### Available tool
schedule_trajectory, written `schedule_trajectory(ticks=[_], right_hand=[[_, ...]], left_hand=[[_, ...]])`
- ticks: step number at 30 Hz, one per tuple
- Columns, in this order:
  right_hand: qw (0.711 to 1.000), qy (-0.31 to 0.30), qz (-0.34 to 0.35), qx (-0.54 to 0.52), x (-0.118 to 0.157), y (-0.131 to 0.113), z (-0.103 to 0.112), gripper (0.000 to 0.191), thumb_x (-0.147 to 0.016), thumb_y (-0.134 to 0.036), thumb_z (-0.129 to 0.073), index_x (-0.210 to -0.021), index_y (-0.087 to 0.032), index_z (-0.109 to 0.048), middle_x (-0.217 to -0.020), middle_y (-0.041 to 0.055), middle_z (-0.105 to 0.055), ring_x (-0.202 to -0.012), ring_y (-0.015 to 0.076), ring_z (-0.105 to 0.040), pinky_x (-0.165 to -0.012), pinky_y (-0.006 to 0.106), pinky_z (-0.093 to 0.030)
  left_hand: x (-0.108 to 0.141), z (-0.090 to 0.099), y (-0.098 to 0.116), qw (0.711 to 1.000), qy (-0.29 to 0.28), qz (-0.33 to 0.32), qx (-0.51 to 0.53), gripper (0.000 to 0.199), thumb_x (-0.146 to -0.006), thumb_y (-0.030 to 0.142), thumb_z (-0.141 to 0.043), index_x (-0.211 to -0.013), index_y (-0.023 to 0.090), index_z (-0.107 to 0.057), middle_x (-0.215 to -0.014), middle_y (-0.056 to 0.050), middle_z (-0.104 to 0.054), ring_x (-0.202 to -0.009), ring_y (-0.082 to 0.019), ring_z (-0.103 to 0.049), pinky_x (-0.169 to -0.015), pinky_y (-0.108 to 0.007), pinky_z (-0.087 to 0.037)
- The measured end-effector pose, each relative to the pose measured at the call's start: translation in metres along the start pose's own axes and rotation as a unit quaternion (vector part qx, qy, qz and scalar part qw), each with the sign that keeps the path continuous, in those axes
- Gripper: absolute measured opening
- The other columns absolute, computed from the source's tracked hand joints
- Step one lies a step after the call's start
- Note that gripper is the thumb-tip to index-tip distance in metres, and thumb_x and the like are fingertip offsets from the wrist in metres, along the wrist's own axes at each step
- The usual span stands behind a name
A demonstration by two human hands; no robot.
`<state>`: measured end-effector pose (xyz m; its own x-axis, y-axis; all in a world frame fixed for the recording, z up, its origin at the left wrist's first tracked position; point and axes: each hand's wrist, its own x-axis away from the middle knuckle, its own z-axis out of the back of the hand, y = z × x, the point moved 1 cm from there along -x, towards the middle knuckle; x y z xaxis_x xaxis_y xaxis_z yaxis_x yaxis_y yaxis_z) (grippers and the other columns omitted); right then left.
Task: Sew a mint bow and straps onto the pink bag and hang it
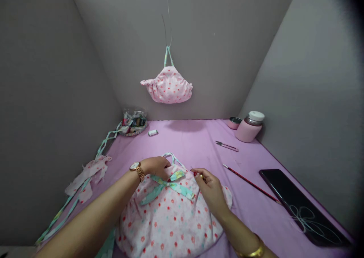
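Hands [183, 174] work at the dotted pink fabric [170, 224].

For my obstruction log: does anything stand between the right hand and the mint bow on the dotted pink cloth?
Nothing visible does: between the right hand and the mint bow shows only the dotted pink cloth.

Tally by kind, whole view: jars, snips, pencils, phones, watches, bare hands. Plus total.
Jar: 1
Snips: 1
Pencil: 1
Phone: 1
Watch: 1
Hands: 2 (left hand, right hand)
Total: 7
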<state>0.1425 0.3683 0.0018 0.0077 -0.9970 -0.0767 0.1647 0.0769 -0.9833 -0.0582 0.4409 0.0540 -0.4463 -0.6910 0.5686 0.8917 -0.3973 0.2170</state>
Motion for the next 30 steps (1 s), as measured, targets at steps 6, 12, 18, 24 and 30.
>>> schedule_trajectory(ticks=[6,12,18,24,30], right_hand=[[1.0,0.001,0.003,0.018,0.0,0.001,-0.001,0.026,-0.081,-0.033,-0.048,-0.093,-0.015,-0.064,-0.08,0.0057,-0.065,-0.066,0.0163,-0.056,-0.058,0.025,-0.043],[1.0,0.006,0.025,0.015,0.001,0.0,0.0,0.022,-0.083,-0.032,-0.046,-0.088,-0.016,-0.059,-0.077,0.0033,-0.061,-0.065,0.0145,-0.052,-0.057,0.023,-0.04],[0.997,0.009,0.056,0.043,0.004,-0.004,0.001,0.02,-0.086,-0.032,-0.041,-0.083,-0.017,-0.054,-0.066,-0.0009,-0.051,-0.057,0.0118,-0.044,-0.053,0.021,-0.035],[0.997,-0.017,0.06,0.052,0.004,-0.004,-0.001,0.025,-0.086,-0.037,-0.044,-0.081,-0.016,-0.057,-0.061,-0.0015,-0.049,-0.055,0.012,-0.043,-0.051,0.021,-0.033],[0.996,-0.025,0.064,0.051,0.004,0.001,-0.002,0.024,-0.086,-0.036,-0.045,-0.082,-0.016,-0.058,-0.06,-0.0022,-0.046,-0.053,0.0113,-0.04,-0.05,0.021,-0.031]], left_hand=[[0.001,0.003,0.005,0.998,-0.053,0.016,0.029,0.027,-0.074,0.039,-0.064,-0.081,0.014,-0.059,-0.069,0.002,-0.057,-0.056,-0.011,-0.051,-0.054,-0.026,-0.043],[0.005,0.0,0.0,0.99,-0.09,0.01,0.105,0.022,-0.081,0.035,-0.057,-0.078,0.013,-0.057,-0.062,0.005,-0.051,-0.048,-0.008,-0.046,-0.045,-0.021,-0.039],[0.006,-0.009,-0.005,0.989,-0.065,0.001,0.133,0.022,-0.081,0.035,-0.057,-0.079,0.013,-0.057,-0.065,0.004,-0.052,-0.049,-0.008,-0.046,-0.046,-0.021,-0.038],[0.008,-0.012,0.001,0.996,0.0,0.005,0.095,0.02,-0.079,0.033,-0.059,-0.085,0.014,-0.058,-0.077,0.001,-0.057,-0.064,-0.013,-0.054,-0.059,-0.028,-0.045],[0.014,-0.012,0.001,0.993,0.035,0.019,0.111,0.02,-0.075,0.033,-0.063,-0.071,0.015,-0.055,-0.066,0.004,-0.051,-0.057,-0.011,-0.048,-0.058,-0.028,-0.041]])
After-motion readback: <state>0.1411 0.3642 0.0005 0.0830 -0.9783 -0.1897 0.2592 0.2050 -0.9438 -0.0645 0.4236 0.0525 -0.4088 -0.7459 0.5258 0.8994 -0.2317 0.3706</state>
